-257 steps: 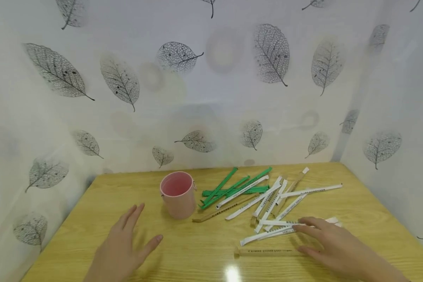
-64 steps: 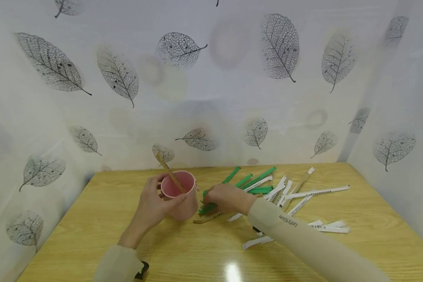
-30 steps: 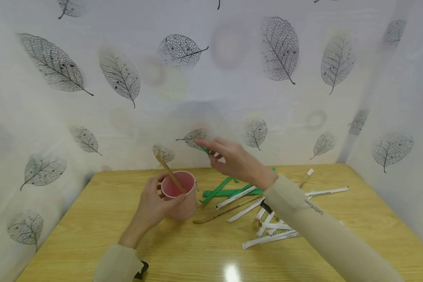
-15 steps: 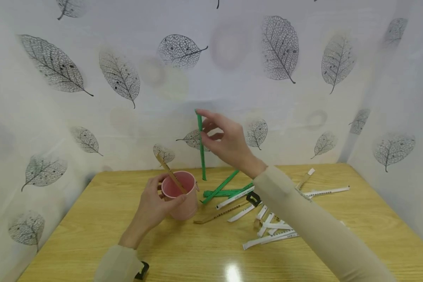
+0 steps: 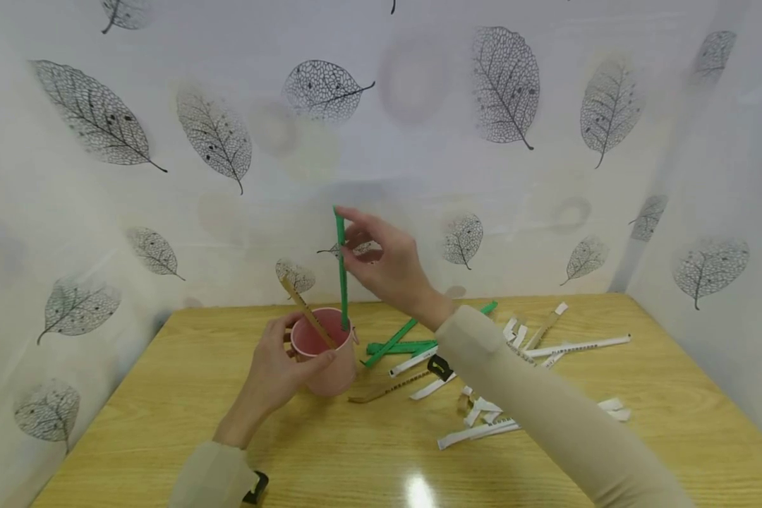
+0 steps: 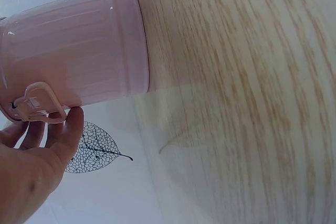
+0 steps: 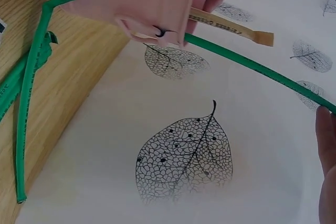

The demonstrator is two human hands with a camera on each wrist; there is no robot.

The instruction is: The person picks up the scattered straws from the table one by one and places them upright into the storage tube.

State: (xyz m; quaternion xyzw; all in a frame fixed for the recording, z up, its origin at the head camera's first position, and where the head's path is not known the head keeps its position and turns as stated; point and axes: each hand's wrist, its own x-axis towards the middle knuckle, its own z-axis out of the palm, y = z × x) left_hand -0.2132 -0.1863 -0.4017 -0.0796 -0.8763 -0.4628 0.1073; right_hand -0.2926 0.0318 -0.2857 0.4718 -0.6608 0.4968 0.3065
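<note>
My left hand (image 5: 278, 363) holds a small pink bucket (image 5: 329, 372) upright on the table, thumb at the near rim and fingers at its left side. In the left wrist view, fingertips touch the bucket's wall (image 6: 79, 45) by its wire handle (image 6: 50, 103). One brown paper-wrapped straw (image 5: 303, 305) leans out of the bucket. Above the rim, my right hand (image 5: 390, 264) pinches a green paper-wrapped straw (image 5: 342, 282) near its top. This straw stands almost vertical, its lower end inside the bucket's mouth, as the right wrist view also shows for the green straw (image 7: 252, 64).
Right of the bucket lie loose wrapped straws: several green (image 5: 394, 344), several white (image 5: 578, 347) and several brown (image 5: 400, 385), some crossing. My right forearm (image 5: 533, 395) covers part of them. A leaf-patterned curtain (image 5: 413, 155) borders the wood table (image 5: 330, 458) at back and sides.
My right hand has picked a green straw from the pile, raised and turned it upright, then moved it left into the bucket's mouth. Earlier, the left hand took hold of the bucket.
</note>
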